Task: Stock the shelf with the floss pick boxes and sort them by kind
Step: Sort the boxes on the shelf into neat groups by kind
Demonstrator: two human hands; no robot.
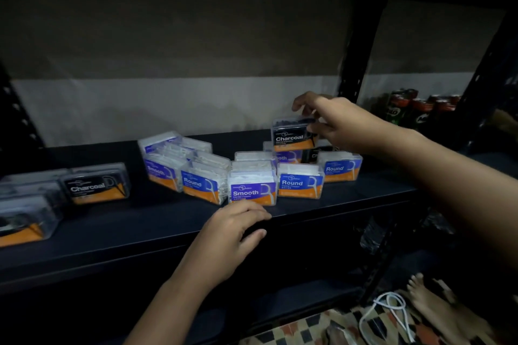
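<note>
The Charcoal box sits on top of the cluster of floss pick boxes toward the right end of the shelf, perched on a purple-labelled box beneath it. The right hand grips it from the right side: the thumb lies against its near right corner and the curled fingers reach over its top rear edge. Below and in front stand two Round boxes and a Smooth box near the shelf's front edge, with more purple-labelled boxes leaning to their left. A separate group of Charcoal boxes lies at the shelf's left end, well apart. The left hand rests on the shelf's front edge just before the Smooth box, fingers loosely curled and holding nothing. Drink cans stand beyond the right upright.
</note>
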